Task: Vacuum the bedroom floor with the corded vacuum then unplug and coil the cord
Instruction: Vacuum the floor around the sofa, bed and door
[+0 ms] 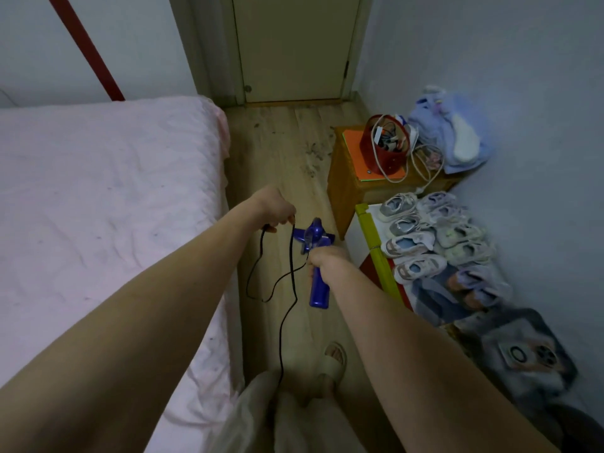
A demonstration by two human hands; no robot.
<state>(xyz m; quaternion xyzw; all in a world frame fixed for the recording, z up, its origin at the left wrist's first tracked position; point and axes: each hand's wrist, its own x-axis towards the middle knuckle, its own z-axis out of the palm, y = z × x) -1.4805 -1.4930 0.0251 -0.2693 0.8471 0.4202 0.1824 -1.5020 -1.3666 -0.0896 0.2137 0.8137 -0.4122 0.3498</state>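
Bedroom aisle between bed and shoe rack, cord being gathered.

Pink-sheeted bed (98, 197) fills the left; beside it, over the wooden floor (277, 148), the left hand (276, 209) pinches the black cord (287, 289), which hangs in loops down toward the feet. The right hand (327, 259) grips the blue handheld vacuum (315, 256) by its handle. Coiling well likely means drawing even loops and keeping slack off the sandalled foot (333, 361). Farther right stand a wooden stool (346, 191) and rows of small shoes (431, 233).
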